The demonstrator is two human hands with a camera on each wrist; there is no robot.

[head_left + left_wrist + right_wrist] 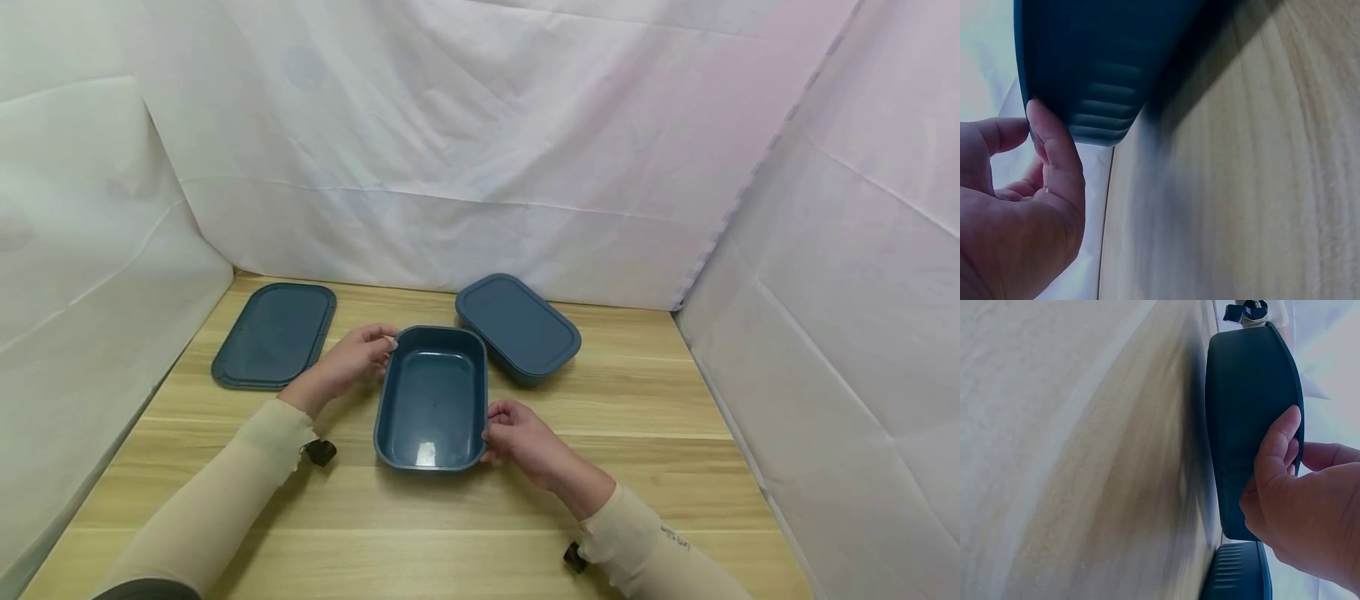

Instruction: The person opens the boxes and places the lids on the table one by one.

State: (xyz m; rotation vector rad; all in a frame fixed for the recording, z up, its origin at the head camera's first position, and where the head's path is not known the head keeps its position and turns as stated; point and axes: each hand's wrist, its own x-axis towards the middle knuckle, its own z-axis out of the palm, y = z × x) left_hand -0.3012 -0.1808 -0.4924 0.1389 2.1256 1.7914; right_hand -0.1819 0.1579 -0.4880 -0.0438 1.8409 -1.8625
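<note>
A dark blue, open rectangular food container (435,400) is between both hands near the middle of the table, its inside bare. My left hand (358,357) pinches its rim at the far left corner, thumb and fingers on either side, as the left wrist view shows. On the right side, nearer the front, my right hand (528,442) pinches the rim too. In the right wrist view the container's outer wall (1250,425) stands beside the table surface, with a shadow along it; whether its base touches the wood I cannot tell.
A flat blue lid (276,336) lies at the back left, close to the left forearm. Behind and right of the open container stands a second container with its lid on (517,323). White cloth (450,150) hangs around the wooden table (450,542) at the back and sides.
</note>
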